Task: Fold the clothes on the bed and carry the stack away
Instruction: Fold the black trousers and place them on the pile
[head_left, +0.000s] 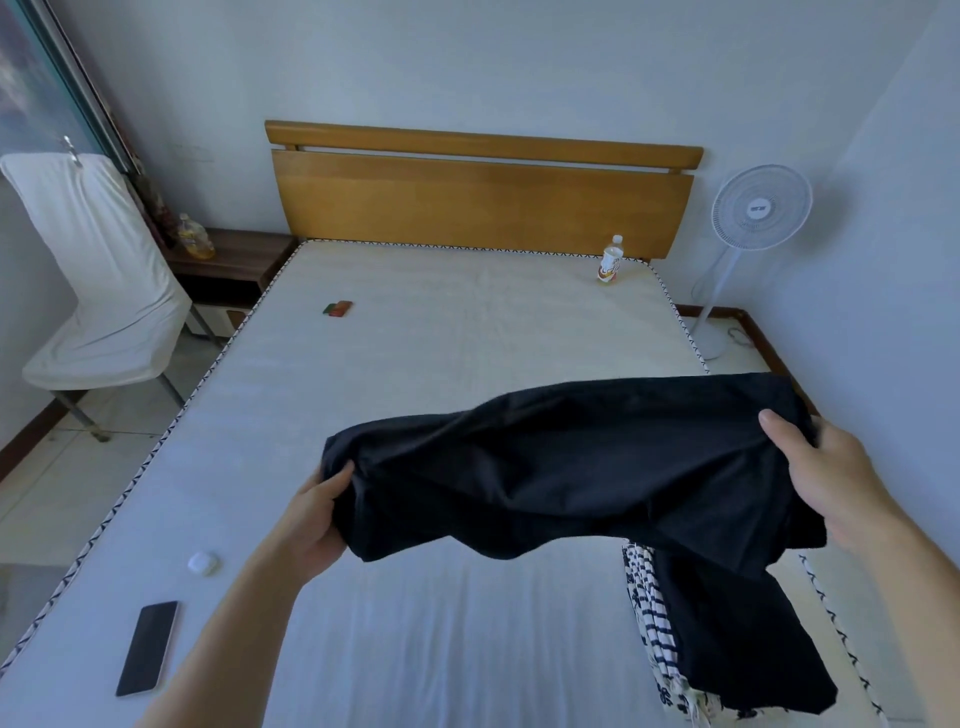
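A black garment is held up above the white mattress, stretched between both hands. My left hand grips its left end, with the thumb on top of the cloth. My right hand grips its right end, thumb over the fabric. Part of the garment hangs down at the right, over a pile of clothes on the bed's right side. In that pile a black-and-white striped and patterned piece shows beside the black cloth.
On the mattress lie a dark phone, a small white case, a red-green flat object and a bottle near the wooden headboard. A white-covered chair and a nightstand stand left, a fan right.
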